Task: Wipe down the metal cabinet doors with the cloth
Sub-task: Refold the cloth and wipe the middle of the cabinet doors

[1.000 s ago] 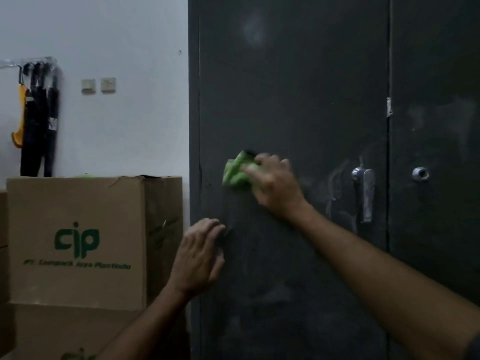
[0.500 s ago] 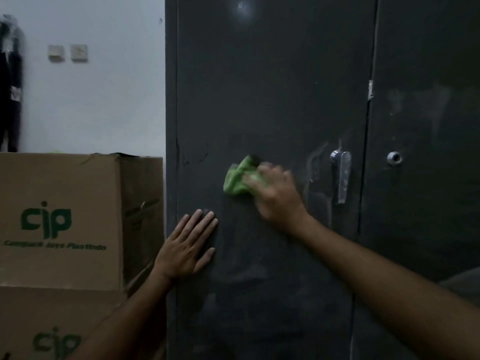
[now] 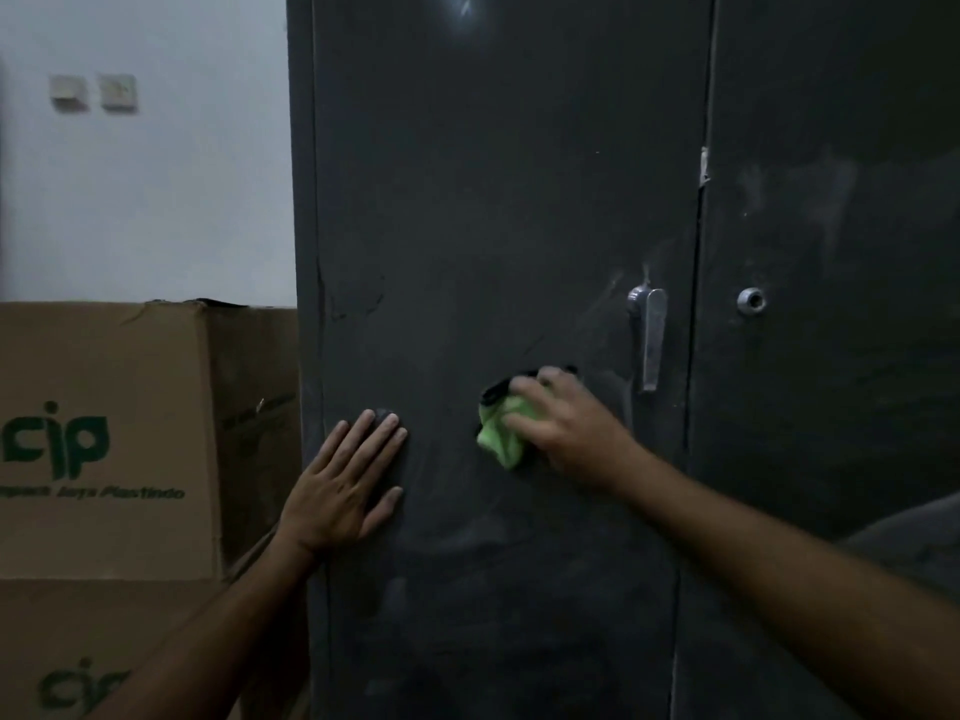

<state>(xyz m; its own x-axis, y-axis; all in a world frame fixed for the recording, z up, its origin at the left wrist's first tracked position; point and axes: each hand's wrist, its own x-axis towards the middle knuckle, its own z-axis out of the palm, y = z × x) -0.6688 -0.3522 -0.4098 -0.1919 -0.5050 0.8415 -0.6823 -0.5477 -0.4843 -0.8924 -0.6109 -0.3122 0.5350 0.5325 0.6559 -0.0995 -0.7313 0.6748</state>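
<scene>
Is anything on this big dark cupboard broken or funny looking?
Yes, a little. The left door has a dent with scratch lines near its left edge, above the left hand. Pale smudgy streaks surround the handle; the right hand wipes just below with the green cloth.

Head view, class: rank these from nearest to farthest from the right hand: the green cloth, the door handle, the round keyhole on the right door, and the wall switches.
1. Green cloth: held under the right hand, against the left door.
2. Door handle: just up and right of the hand.
3. Round keyhole: farther right, on the right door.
4. Wall switches: far upper left, on the white wall.
</scene>
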